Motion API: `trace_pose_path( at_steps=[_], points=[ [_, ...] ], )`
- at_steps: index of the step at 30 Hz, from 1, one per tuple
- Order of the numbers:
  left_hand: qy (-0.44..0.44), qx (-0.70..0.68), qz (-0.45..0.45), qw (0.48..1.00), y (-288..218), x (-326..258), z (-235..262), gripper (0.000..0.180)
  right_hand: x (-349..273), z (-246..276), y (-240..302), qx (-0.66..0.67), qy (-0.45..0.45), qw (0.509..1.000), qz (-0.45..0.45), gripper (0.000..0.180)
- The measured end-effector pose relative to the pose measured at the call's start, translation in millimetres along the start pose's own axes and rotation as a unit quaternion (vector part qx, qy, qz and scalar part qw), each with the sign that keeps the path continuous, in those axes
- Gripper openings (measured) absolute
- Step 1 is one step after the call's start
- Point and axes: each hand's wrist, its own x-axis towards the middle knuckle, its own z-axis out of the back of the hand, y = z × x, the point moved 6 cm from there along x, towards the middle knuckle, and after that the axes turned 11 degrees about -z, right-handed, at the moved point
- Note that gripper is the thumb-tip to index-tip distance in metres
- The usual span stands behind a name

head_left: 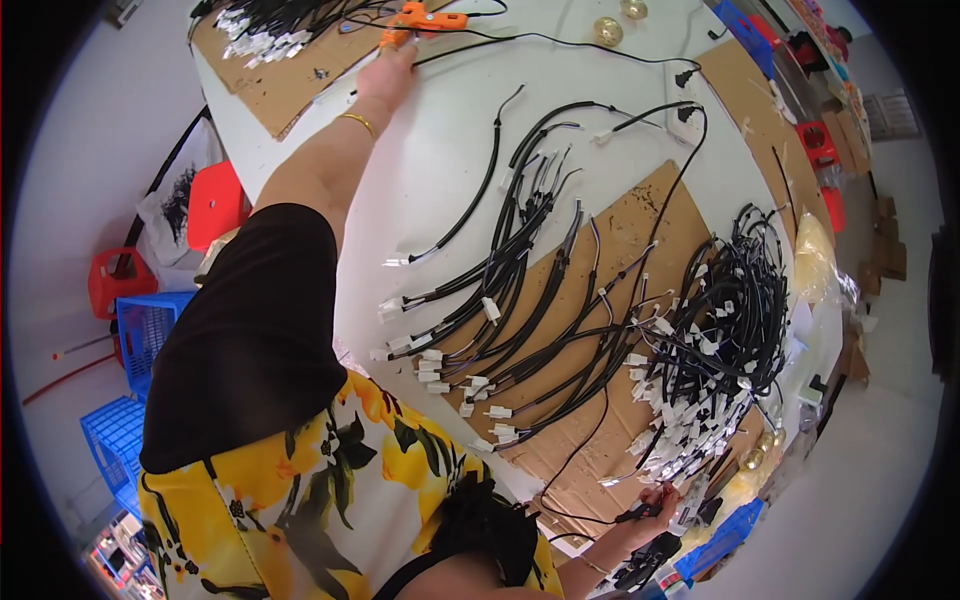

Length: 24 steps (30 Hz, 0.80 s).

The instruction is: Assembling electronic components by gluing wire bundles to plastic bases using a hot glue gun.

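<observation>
An orange glue gun (430,20) is gripped at its handle by the left hand (386,78), and a black piece (634,514) is clamped in the right hand's (657,508) fingers! Just beyond that right grip, white-plugged cables (740,310) are heaped; between both hands, black harnesses (515,250) are spread, partly over cardboard (655,200).

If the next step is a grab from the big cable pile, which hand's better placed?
Right, I'd say: the right hand is close by the cable pile, near its white connectors, though it seems to hold something dark. The left hand is far off, holding the orange tool.
</observation>
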Motion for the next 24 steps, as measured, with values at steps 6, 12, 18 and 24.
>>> trace_pose_path(
  at_steps=[6,12,18,24],
  points=[
    [0.048,0.017,0.081,0.995,8,21,4,0.020,1,1,-2,-0.012,0.025,1.000,0.013,0.021],
    [-0.005,-0.024,0.098,0.995,-10,23,22,0.018,-3,-3,-1,-0.016,0.023,1.000,0.014,0.021],
    [-0.066,-0.087,-0.056,0.992,-77,51,19,0.015,0,2,-5,-0.012,0.001,1.000,0.012,0.022],
    [0.024,-0.103,-0.118,0.987,-149,73,-20,0.039,-4,5,-8,-0.019,-0.012,1.000,0.010,0.020]
  ],
)
